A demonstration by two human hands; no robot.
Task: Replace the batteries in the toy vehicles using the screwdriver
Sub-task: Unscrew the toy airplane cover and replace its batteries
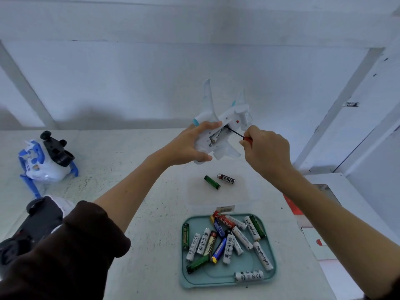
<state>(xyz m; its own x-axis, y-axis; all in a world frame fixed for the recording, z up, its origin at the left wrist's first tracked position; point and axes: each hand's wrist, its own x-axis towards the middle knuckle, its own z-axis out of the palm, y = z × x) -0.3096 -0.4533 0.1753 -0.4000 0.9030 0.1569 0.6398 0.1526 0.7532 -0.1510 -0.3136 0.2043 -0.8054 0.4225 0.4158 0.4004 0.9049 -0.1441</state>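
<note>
Two hands — fingers [213, 126] wrap plane [225, 126], screwdriver [239, 135] inside.

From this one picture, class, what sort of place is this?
Probably a plain indoor hobby or repair bench: a white table against a bare wall, a teal tray of loose batteries, and a toy plane being worked on.

A white table top [129, 169] fills the near scene; its surface is mottled and faintly scuffed. Behind it a pale wall [173, 72] is seen, crossed by white slanted beams [23, 83] at far left and right. Lighting is cool and bluish.
</note>
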